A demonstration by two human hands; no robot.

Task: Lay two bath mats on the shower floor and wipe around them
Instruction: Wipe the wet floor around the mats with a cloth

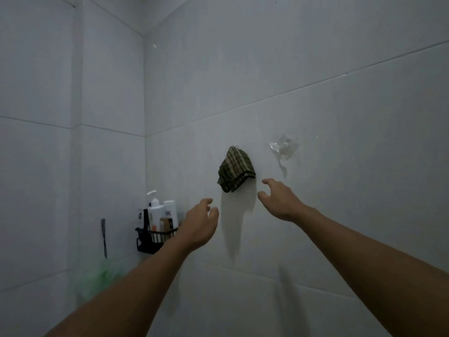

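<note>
A dark green checked cloth hangs bunched on the white tiled wall at the middle of the head view. My left hand is raised below and to the left of the cloth, fingers apart and holding nothing. To the cloth's lower right, a short gap away, my right hand also has its fingers spread and empty. Neither hand touches the cloth. No bath mat and no floor is in view.
A clear plastic wall hook sits to the right of the cloth. A black wire caddy with several bottles hangs at the wall corner on the left. A dark comb-like item and a green mesh sponge hang further left.
</note>
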